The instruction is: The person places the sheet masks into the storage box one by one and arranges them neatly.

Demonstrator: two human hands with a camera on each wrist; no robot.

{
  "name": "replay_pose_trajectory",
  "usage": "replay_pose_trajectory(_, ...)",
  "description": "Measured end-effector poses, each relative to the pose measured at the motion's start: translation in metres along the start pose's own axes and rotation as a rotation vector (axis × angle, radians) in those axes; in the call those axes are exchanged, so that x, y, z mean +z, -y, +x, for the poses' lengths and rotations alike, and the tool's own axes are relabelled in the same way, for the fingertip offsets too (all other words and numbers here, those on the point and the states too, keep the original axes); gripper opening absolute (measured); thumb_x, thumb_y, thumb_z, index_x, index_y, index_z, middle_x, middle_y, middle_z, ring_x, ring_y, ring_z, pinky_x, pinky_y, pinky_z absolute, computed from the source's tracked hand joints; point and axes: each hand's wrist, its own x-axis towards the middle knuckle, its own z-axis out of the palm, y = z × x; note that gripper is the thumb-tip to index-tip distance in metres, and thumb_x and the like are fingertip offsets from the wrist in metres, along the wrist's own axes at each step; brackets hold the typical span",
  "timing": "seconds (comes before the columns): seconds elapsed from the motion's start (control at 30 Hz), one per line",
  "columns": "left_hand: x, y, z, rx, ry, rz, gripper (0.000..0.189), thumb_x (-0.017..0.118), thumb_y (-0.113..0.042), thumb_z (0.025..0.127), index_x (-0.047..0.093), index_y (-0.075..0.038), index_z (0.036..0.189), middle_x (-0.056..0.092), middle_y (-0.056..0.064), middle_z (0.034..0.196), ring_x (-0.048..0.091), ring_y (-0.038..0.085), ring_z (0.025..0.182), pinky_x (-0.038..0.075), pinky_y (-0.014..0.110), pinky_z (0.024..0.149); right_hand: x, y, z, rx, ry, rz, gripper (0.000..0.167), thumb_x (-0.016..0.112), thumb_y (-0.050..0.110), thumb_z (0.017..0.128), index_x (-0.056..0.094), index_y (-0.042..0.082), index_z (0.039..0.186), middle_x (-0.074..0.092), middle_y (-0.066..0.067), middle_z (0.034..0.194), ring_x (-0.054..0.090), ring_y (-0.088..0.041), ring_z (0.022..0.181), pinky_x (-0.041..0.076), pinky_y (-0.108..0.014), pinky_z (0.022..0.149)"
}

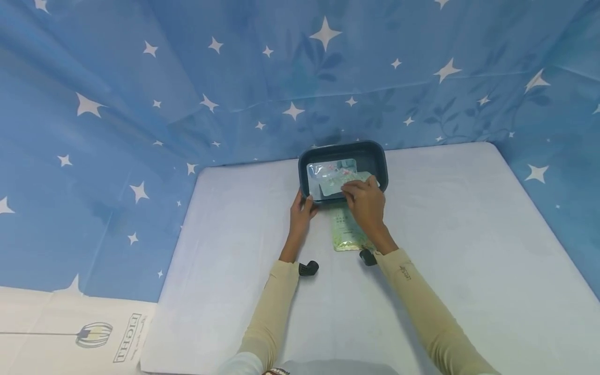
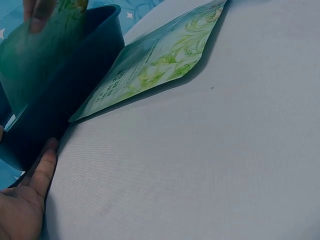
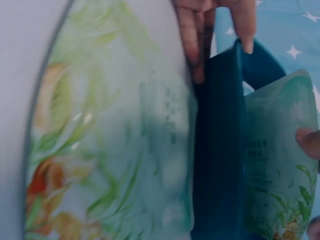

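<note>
A dark blue rectangular tub [image 1: 382, 159] stands near the table's far edge. My left hand [image 1: 301, 212] grips its near left corner, thumb over the rim and fingers against the outer wall. With thumb and fingers, my right hand [image 1: 366, 202] pinches a flat pale green pouch [image 1: 330, 184] inside the tub; leaves are printed on it in the right wrist view. Under it in the tub lies a shiny light blue pouch [image 1: 320, 169], partly covered. A second green pouch [image 2: 160, 60] with printed leaves lies on the table, touching the tub's near side.
A white cloth covers the table [image 1: 234, 239]. Blue curtains with white stars [image 1: 262, 67] hang behind and at both sides. A black wrist device [image 1: 308, 268] sits by the left sleeve, another [image 1: 367, 257] by the right.
</note>
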Motion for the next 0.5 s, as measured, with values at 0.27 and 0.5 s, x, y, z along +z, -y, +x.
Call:
replay_pose_trajectory(0.27, -0.0006, 0.0082, 0.006, 0.036, -0.022, 0.017, 0.054, 0.05, -0.027, 0.104, 0.03, -0.028, 0.154, 0.034, 0.01, 0.156, 0.047, 0.031, 0.135, 0.054, 0.036, 0.103, 0.0029, -0.008, -0.0062, -0.121, 0.106, 0.015, 0.009, 0.076, 0.004, 0.081, 0.08, 0.009, 0.087, 0.077, -0.006, 0.093, 0.067, -0.03, 0.106, 0.055, -0.052, 0.087)
replay_pose_trajectory(0.5, 0.0011, 0.0022, 0.0009, 0.015, -0.002, -0.013, 0.056, 0.048, -0.021, 0.104, 0.026, -0.023, 0.156, 0.031, 0.013, 0.157, 0.046, 0.033, 0.136, 0.053, 0.038, 0.105, 0.0053, -0.0085, -0.0065, -0.133, 0.218, 0.089, 0.012, 0.076, 0.002, 0.082, 0.079, 0.005, 0.093, 0.076, -0.01, 0.101, 0.072, -0.028, 0.1, 0.06, -0.043, 0.09)
